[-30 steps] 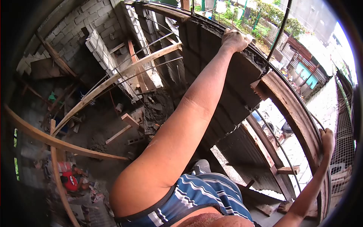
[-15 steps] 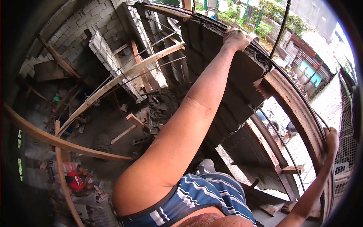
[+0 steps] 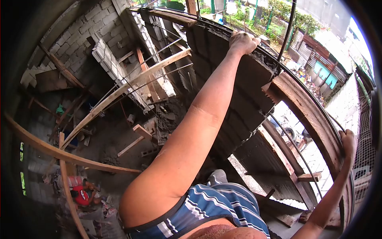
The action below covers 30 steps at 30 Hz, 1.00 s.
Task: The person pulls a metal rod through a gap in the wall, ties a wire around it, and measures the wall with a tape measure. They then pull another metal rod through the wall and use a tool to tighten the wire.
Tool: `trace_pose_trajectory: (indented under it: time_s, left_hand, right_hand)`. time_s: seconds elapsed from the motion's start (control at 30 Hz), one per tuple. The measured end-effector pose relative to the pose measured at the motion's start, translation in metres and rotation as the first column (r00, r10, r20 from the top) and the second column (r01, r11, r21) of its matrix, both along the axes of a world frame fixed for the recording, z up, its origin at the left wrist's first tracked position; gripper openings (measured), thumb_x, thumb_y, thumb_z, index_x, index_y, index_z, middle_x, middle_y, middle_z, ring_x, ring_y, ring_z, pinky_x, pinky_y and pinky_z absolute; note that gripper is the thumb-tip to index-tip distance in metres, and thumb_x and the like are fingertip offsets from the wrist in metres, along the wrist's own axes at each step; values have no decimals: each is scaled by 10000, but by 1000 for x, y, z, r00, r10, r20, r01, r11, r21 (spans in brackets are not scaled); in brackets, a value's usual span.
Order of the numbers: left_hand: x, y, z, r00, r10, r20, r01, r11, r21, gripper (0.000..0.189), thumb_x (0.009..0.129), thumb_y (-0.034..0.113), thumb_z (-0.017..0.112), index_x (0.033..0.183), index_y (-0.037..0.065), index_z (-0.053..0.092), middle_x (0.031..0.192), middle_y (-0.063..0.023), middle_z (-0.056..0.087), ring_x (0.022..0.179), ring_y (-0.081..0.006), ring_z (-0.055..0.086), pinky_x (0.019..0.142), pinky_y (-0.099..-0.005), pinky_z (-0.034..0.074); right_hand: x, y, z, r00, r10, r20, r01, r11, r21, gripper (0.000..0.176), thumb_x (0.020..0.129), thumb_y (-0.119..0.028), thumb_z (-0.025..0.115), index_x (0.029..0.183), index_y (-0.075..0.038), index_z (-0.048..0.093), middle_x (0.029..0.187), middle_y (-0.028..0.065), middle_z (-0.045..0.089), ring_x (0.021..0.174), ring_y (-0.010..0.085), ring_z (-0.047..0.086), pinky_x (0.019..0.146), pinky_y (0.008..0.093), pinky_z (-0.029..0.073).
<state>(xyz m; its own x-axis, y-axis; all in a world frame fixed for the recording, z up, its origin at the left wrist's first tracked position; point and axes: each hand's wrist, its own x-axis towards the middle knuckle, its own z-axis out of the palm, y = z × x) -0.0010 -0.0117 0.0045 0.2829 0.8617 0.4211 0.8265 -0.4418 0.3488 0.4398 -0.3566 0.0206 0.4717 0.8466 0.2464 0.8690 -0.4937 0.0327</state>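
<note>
My left hand (image 3: 242,42) is closed over the rough top edge of a dark cement wall (image 3: 229,73), with its arm stretched out. What lies beneath its curled fingers is partly hidden. At the right, my right hand (image 3: 349,144) is closed at the outer edge of a curved-looking wooden beam (image 3: 306,105). A thin steel bar (image 3: 336,122) runs up to its fingers. An upright steel rod (image 3: 288,30) rises from the wall between my two hands.
Far below on the left, a person in red (image 3: 82,195) sits among clutter. Long timbers (image 3: 119,91) cross the space over the ground. A concrete block wall (image 3: 85,34) stands behind. Corrugated sheet (image 3: 268,167) leans under the beam, and wire mesh (image 3: 364,147) lies at the far right.
The view has shifted slightly, so the wall and my left hand appear a little further left. Both hands keep their grip in the same places.
</note>
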Motion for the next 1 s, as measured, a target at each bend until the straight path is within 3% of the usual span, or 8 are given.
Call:
trace_pose_trajectory:
  time_s: [0.43,1.0]
  left_hand:
    - [-2,-2,0,999,-16,31,16,1000,11,599,921,561,414,1198,121,710,1297,-134,641,1258,-259,552,1122,-382,313]
    - [-3,-12,4,1000,4,24,-4,1000,13,557,927,501,410,1178,106,712,1289,-140,642,1260,-254,543,1118,-376,323]
  right_hand:
    - [0,0,0,998,26,-56,-24,999,38,355,911,-307,630,935,45,665,924,299,660,886,451,632,813,489,462]
    - [0,1,0,997,3,-76,-4,1000,-3,367,911,-301,635,1010,50,672,986,289,669,928,452,631,836,480,471]
